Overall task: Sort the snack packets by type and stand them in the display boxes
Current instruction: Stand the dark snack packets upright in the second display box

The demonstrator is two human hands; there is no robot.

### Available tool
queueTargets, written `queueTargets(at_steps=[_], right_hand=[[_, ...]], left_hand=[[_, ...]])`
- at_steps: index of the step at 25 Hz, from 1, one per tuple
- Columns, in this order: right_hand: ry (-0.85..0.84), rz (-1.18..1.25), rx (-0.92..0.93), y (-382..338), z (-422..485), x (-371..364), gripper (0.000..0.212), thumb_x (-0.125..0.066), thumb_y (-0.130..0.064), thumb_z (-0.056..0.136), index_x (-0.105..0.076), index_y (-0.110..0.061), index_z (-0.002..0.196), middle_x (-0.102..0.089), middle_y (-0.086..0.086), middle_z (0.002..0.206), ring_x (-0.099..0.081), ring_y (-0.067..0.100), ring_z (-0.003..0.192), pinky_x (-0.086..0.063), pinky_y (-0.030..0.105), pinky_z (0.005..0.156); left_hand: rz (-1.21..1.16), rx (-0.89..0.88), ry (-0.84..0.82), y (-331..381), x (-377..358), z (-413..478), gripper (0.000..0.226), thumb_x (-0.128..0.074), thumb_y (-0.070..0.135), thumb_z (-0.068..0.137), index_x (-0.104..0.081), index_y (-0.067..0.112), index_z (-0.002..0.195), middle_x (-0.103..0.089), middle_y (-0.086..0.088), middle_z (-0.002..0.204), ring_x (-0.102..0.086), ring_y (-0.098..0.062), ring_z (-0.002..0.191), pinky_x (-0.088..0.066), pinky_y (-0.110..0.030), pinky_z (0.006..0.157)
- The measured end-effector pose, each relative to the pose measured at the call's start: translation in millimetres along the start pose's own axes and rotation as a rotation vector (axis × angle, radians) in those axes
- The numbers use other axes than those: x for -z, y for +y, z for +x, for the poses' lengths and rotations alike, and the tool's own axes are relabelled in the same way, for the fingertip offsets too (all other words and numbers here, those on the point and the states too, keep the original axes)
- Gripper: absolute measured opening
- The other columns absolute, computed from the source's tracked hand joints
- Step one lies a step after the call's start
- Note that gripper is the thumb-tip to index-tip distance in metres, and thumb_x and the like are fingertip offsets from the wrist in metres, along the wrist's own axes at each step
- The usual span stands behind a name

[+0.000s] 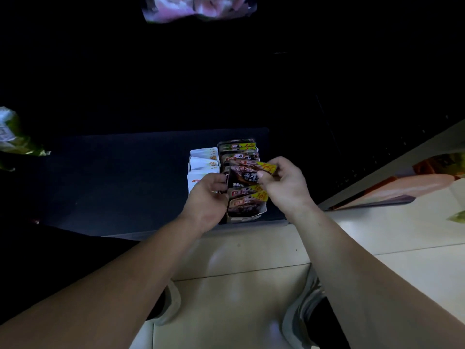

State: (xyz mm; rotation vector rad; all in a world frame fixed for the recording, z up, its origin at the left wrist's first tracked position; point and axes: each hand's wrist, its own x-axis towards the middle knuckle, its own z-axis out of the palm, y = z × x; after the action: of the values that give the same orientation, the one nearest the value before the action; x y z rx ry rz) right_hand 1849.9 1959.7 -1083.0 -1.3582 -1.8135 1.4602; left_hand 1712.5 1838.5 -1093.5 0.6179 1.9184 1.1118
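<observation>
A dark brown snack packet with a yellow corner is held tilted above the right display box. My right hand pinches its right edge between thumb and fingers. My left hand grips its left edge with curled fingers. Below it, several matching brown packets stand in a row in that box, and more of them stand behind. The left display box holds several white packets standing upright, partly hidden by my left hand.
Both boxes sit on a dark low shelf above a pale tiled floor. A green packet hangs at far left, a pink bag at top. An orange printed carton lies at right. My shoes show below.
</observation>
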Motion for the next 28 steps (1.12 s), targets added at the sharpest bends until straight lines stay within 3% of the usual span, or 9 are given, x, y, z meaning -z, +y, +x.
queueTargets(at_steps=[3, 7, 10, 12, 14, 16, 18, 22, 28], right_hand=[[-0.091, -0.209, -0.051, 7.1, 3.5, 4.8, 0.012, -0.069, -0.022, 0.089, -0.063, -0.031, 0.083, -0.07, -0.003, 0.084, -0.069, 0.022, 0.09, -0.06, 0.044, 0.081], [-0.255, -0.406, -0.127, 10.3, -3.1, 10.3, 0.017, -0.07, -0.018, 0.083, -0.072, -0.035, 0.085, -0.068, -0.013, 0.091, -0.063, 0.011, 0.094, -0.054, 0.031, 0.087], [-0.231, -0.345, -0.106, 17.8, -3.9, 6.6, 0.014, -0.07, -0.022, 0.089, -0.075, -0.035, 0.087, -0.07, -0.015, 0.095, -0.064, 0.008, 0.096, -0.053, 0.027, 0.09], [-0.26, -0.411, -0.099, 23.3, -1.2, 5.0, 0.016, -0.069, -0.026, 0.09, -0.076, -0.036, 0.08, -0.072, -0.014, 0.088, -0.067, 0.01, 0.092, -0.056, 0.031, 0.088], [-0.307, -0.432, -0.14, 24.9, -1.0, 3.0, 0.015, -0.07, -0.028, 0.088, -0.077, -0.037, 0.078, -0.074, -0.014, 0.085, -0.068, 0.009, 0.09, -0.057, 0.035, 0.089], [-0.222, -0.433, -0.147, 22.0, 0.0, 1.7, 0.009, -0.069, -0.032, 0.084, -0.076, -0.035, 0.08, -0.073, -0.015, 0.085, -0.067, 0.008, 0.089, -0.057, 0.035, 0.087], [-0.053, -0.452, -0.07, 19.2, 6.0, 0.3, 0.008, -0.067, -0.028, 0.083, -0.071, -0.033, 0.088, -0.069, -0.014, 0.096, -0.065, 0.012, 0.091, -0.057, 0.037, 0.084], [-0.102, -0.533, 0.058, 15.4, 18.5, -10.8, 0.036, -0.071, -0.018, 0.088, -0.067, -0.031, 0.121, -0.055, -0.009, 0.122, -0.059, 0.016, 0.11, -0.053, 0.036, 0.095], [-0.062, -0.62, -0.009, 14.9, 32.4, -21.7, 0.015, -0.08, -0.032, 0.085, -0.065, -0.031, 0.087, -0.044, -0.01, 0.111, -0.061, 0.017, 0.099, -0.06, 0.04, 0.083]], left_hand=[[0.055, 0.023, -0.047, -6.5, 2.6, 3.3, 0.021, -0.058, 0.002, 0.095, -0.067, 0.015, 0.109, -0.076, 0.0, 0.099, -0.07, -0.014, 0.094, -0.05, -0.009, 0.071], [0.151, 0.035, -0.039, -17.7, 1.2, -0.8, 0.024, -0.059, 0.002, 0.086, -0.067, 0.024, 0.087, -0.075, 0.001, 0.086, -0.072, -0.024, 0.091, -0.059, -0.036, 0.085], [0.198, -0.05, 0.052, -18.1, 3.9, -0.3, 0.025, -0.059, 0.006, 0.084, -0.064, 0.029, 0.093, -0.068, 0.01, 0.088, -0.067, -0.019, 0.078, -0.055, -0.029, 0.072], [0.171, -0.093, -0.014, -15.7, 0.8, -3.7, 0.031, -0.063, 0.009, 0.089, -0.065, 0.034, 0.107, -0.069, 0.012, 0.098, -0.066, -0.011, 0.076, -0.052, -0.02, 0.069], [0.23, -0.129, -0.129, -18.9, -5.8, -6.3, 0.021, -0.064, 0.017, 0.095, -0.072, 0.03, 0.109, -0.073, 0.012, 0.101, -0.068, -0.006, 0.089, -0.05, -0.012, 0.076], [0.324, -0.138, -0.171, -24.5, -8.9, -8.2, 0.015, -0.063, 0.025, 0.096, -0.076, 0.031, 0.1, -0.075, 0.011, 0.099, -0.067, -0.007, 0.095, -0.052, -0.019, 0.082], [0.31, -0.111, -0.162, -27.0, -6.9, -8.2, 0.016, -0.064, 0.026, 0.095, -0.074, 0.036, 0.088, -0.075, 0.013, 0.093, -0.067, -0.004, 0.091, -0.053, -0.018, 0.079], [0.254, -0.103, -0.156, -28.2, -3.9, -8.3, 0.016, -0.065, 0.02, 0.094, -0.076, 0.031, 0.088, -0.074, 0.013, 0.089, -0.063, 0.003, 0.08, -0.045, -0.005, 0.069], [0.19, -0.101, -0.142, -31.6, -4.1, -6.8, 0.014, -0.066, 0.018, 0.094, -0.078, 0.023, 0.091, -0.076, 0.007, 0.089, -0.064, 0.0, 0.084, -0.048, -0.009, 0.071]])
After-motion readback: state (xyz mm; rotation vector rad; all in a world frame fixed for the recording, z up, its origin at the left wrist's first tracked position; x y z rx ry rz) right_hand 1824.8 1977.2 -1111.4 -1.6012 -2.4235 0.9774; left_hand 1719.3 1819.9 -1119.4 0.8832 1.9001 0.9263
